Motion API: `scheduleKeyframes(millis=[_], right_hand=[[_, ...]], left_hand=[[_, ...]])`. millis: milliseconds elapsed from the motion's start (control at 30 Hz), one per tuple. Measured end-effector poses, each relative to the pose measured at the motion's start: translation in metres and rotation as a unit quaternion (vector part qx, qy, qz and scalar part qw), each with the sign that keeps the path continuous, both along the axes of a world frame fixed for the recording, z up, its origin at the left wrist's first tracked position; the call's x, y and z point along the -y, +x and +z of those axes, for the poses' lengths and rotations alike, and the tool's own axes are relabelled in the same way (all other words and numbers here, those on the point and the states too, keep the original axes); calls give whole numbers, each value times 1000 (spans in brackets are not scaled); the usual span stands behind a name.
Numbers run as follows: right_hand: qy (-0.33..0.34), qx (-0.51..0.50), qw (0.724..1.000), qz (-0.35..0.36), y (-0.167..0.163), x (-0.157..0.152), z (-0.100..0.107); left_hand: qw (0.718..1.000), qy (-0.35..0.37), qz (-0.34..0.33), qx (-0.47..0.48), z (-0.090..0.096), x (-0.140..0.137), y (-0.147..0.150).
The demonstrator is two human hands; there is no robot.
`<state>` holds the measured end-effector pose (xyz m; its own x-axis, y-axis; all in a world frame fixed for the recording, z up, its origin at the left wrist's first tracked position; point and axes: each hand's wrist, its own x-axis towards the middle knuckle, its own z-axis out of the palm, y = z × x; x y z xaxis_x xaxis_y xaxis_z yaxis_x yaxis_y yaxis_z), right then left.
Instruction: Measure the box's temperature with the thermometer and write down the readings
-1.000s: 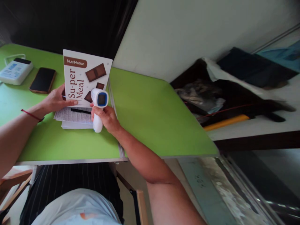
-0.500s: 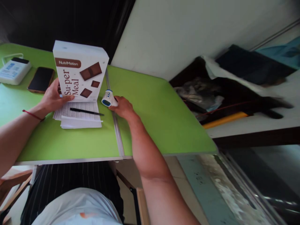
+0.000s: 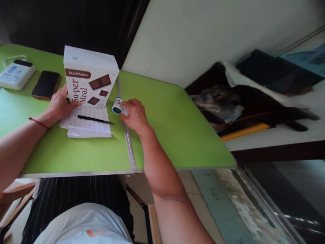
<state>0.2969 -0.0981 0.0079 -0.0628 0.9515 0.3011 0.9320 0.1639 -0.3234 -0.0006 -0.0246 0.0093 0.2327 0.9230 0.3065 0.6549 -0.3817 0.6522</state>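
Observation:
My left hand grips the lower left edge of a white box printed "NutriMotion Su-per Meal" with brown chocolate pieces. The box stands upright at the far edge of a handwritten paper stack. My thumb lies on its front; the other fingers go behind its left side, partly hidden. On the sheets rests a black pen. Right of the box, my right hand is closed round the handle of a white and blue infrared thermometer, which lies low over the table with its small screen toward me.
A smartphone lies left of the box on the green folding table. Beyond it sits a white device with a cable. A metal seam crosses the table. A shelf at right holds plastic bags and a yellow bar.
The box has tipped a little, so more of its top face shows. My right hand's knuckles have risen slightly over the thermometer. The view has shifted slightly.

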Motion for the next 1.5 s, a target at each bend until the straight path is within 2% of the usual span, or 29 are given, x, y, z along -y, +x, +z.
scheduleKeyframes(millis=[67, 133, 233, 367, 533, 600, 700, 767, 800, 833, 867, 900, 967, 1033, 1100, 1167, 1267, 1400, 1467, 1500], right_hand=[[5, -41, 996, 80, -13, 6, 1], [-31, -32, 990, 136, -28, 12, 0], [-77, 34, 986, 144, -45, 18, -1], [-91, 57, 983, 150, -51, 19, -3], [-81, 44, 985, 147, -48, 18, -4], [-78, 36, 986, 146, -48, 17, -5], [-76, 30, 986, 148, -48, 17, -6], [-71, 29, 986, 150, -48, 16, -7], [-69, 29, 986, 149, -48, 16, -7], [-67, 29, 986, 148, -48, 16, -8], [-68, 28, 987, 146, -48, 15, -9], [-69, 28, 987, 144, -47, 15, -9], [-73, 26, 987, 143, -45, 15, -11], [-66, 12, 987, 144, -41, 15, -11], [-41, -39, 989, 138, -37, 15, -9], [-8, -139, 982, 128, -35, 15, -6], [13, -330, 935, 127, -36, 15, -2], [-36, -495, 859, 126, -43, 25, -13], [-56, -524, 844, 102, -44, 36, -24], [-56, -524, 846, 85, -44, 42, -29]], left_hand=[[1000, 7, 10, -28, 0, 0, 0], [998, 28, 23, -56, -1, 0, 0], [998, 57, 12, -38, -4, 0, 0], [999, 47, -19, 12, -4, 3, 1], [998, 40, -20, -32, 2, 6, 1], [997, 48, 16, -64, 6, 7, 2], [981, 109, 131, -97, 18, 16, 6], [975, 150, 129, -106, 26, 31, 12], [975, 167, 23, -144, 30, 40, 16], [964, 186, -69, -177, 31, 51, 21], [954, 178, -139, -197, 32, 61, 27], [939, 173, -197, -224, 30, 71, 32], [885, 159, -280, -335, 25, 88, 42], [844, 125, -308, -420, 20, 98, 49], [825, 89, -318, -459, 18, 102, 53], [814, 63, -330, -474, 19, 102, 53], [799, 39, -343, -492, 22, 99, 53], [800, 33, -335, -497, 23, 98, 54], [803, 33, -330, -495, 24, 99, 55], [804, 33, -329, -494, 25, 100, 55]])
